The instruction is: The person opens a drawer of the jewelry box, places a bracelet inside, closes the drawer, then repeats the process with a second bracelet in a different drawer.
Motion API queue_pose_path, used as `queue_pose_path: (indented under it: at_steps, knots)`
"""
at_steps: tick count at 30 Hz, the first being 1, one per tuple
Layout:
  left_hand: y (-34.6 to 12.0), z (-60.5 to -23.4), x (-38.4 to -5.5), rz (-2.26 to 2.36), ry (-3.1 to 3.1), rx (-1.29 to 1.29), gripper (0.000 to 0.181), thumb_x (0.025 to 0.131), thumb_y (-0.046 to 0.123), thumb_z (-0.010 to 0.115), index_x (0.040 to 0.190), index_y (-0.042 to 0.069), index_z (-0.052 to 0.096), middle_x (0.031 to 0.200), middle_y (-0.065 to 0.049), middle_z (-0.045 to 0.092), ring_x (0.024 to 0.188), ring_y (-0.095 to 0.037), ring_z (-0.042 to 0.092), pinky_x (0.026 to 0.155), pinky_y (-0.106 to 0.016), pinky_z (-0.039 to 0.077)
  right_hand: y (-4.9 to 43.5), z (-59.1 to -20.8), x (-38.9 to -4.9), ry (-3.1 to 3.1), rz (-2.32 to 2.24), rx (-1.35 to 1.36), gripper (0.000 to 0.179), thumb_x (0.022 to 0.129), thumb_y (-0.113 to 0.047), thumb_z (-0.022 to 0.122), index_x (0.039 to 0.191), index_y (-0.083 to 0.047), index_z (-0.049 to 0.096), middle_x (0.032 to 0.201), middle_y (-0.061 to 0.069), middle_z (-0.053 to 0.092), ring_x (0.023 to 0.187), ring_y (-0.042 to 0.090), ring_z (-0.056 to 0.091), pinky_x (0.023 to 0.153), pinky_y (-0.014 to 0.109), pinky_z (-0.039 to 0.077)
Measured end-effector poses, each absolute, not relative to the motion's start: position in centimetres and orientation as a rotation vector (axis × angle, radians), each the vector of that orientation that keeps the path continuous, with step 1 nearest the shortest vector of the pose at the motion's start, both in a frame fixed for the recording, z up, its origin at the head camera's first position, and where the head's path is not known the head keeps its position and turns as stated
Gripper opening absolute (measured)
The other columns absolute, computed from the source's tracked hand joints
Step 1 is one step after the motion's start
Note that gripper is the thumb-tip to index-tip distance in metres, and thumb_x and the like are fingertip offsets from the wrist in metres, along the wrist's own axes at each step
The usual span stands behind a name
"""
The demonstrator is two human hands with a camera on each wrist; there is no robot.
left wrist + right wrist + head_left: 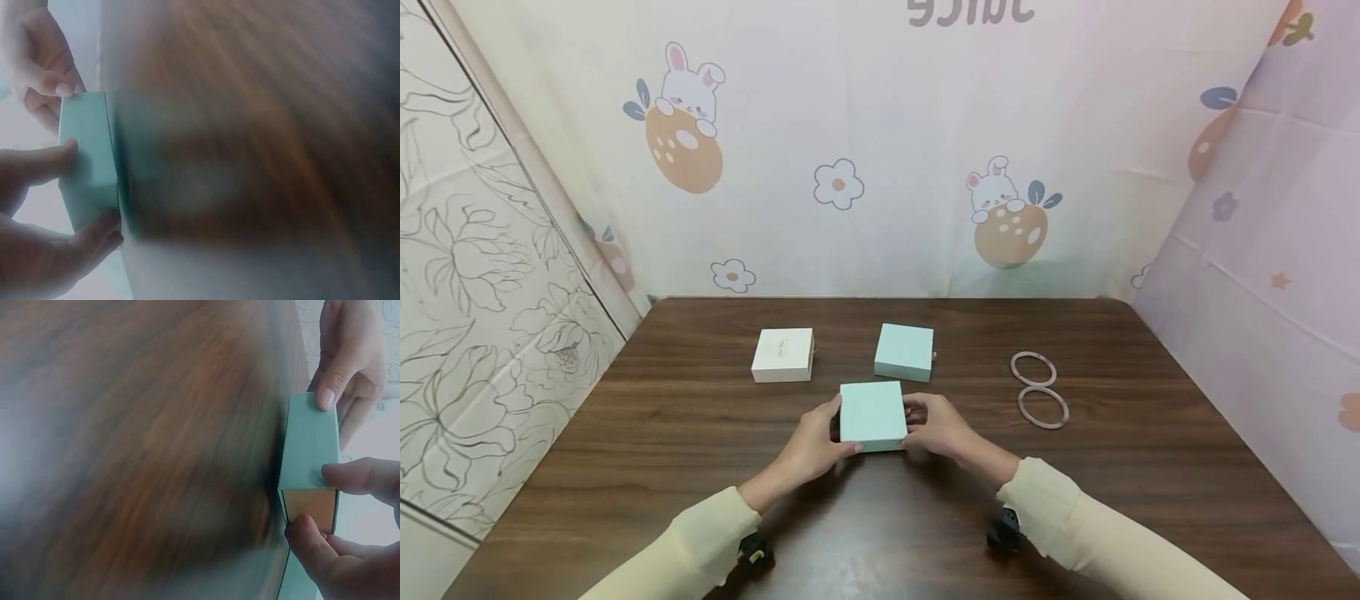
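Observation:
A flat, square mint-green box (873, 412) is held between both hands near the middle of the table. The left hand (815, 439) grips its left side, thumb on the near face and fingers at the left end. From the other side the right hand (937, 426) holds the right end. In the right wrist view, that end of the mint-green box (310, 440) shows a beige inner panel (311, 506) framed by the green sleeve. The right thumb lies on the sleeve's near face, and a fingertip touches the panel. Whether the box rests on the table cannot be told.
Behind the hands stand a white box (783, 353) and a second mint-green box (905, 350), each with a small tab on its right side. Two pinkish rings (1042, 407) lie touching at the right on the dark wooden table (692, 417). A printed curtain (895, 108) hangs behind.

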State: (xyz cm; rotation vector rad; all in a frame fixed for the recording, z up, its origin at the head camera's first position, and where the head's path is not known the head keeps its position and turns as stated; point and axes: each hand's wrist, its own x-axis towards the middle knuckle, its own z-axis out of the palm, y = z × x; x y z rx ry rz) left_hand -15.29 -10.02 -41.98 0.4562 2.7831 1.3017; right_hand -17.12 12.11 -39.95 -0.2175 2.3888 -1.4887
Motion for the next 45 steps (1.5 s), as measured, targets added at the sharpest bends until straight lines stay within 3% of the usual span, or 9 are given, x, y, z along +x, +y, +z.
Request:
queue_pose_path:
  at_steps: [10,21,28,34,38,45]
  knots:
    - [-7.7,-42.2,-15.3,1.293,2.673,0.530,0.082,0.089,0.005,0.082,0.149,-0.024,0.035,0.152,-0.041,0.044,0.144,-0.050,0.044,0.115,-0.058,0.041,15.2,-39.9,-15.6,2.381,-1.505,-0.190,0.068,0.078,0.016,0.073,0.142,0.020,0.049,0.130,0.032,0.063,0.122,0.043,0.065,0.095,0.041,0.059]
    - [-7.1,-42.3,-15.5,1.269,2.659,0.537,0.083,0.090,0.006,0.082,0.150,-0.023,0.034,0.153,-0.040,0.043,0.145,-0.049,0.043,0.115,-0.056,0.041,16.1,-40.1,-15.3,2.376,-1.527,-0.202,0.070,0.078,0.015,0.072,0.143,0.021,0.047,0.129,0.032,0.064,0.120,0.041,0.067,0.095,0.040,0.059]
    - [-7.1,-42.0,-15.6,1.246,2.654,0.512,0.084,0.089,0.006,0.082,0.151,-0.023,0.034,0.155,-0.041,0.041,0.146,-0.050,0.041,0.117,-0.058,0.038,16.9,-40.3,-15.7,2.309,-1.526,-0.244,0.074,0.079,0.013,0.072,0.146,0.021,0.042,0.137,0.036,0.058,0.128,0.047,0.061,0.101,0.043,0.056]
    - [-7.6,-41.4,-16.1,1.208,2.604,0.515,0.102,0.084,0.012,0.087,0.155,-0.023,0.023,0.160,-0.041,0.031,0.151,-0.051,0.033,0.120,-0.060,0.033,18.2,-40.2,-16.5,2.293,-1.482,-0.330,0.068,0.086,0.008,0.070,0.147,0.020,0.041,0.142,0.039,0.054,0.132,0.051,0.057,0.102,0.043,0.056]
    - [-7.9,-41.1,-16.9,1.174,2.557,0.512,0.116,0.080,0.017,0.091,0.158,-0.021,0.014,0.164,-0.040,0.023,0.155,-0.049,0.027,0.123,-0.059,0.030,18.8,-40.0,-17.0,2.329,-1.474,-0.309,0.056,0.095,0.002,0.066,0.144,0.021,0.045,0.139,0.038,0.059,0.125,0.044,0.064,0.095,0.039,0.058]
    - [-7.5,-41.5,-18.3,1.161,2.493,0.548,0.123,0.077,0.014,0.093,0.159,-0.020,0.007,0.166,-0.039,0.018,0.156,-0.048,0.023,0.124,-0.058,0.027,18.5,-40.6,-17.9,2.284,-1.527,-0.189,0.037,0.101,0.000,0.059,0.131,0.023,0.056,0.119,0.032,0.070,0.095,0.019,0.073,0.086,0.038,0.062]
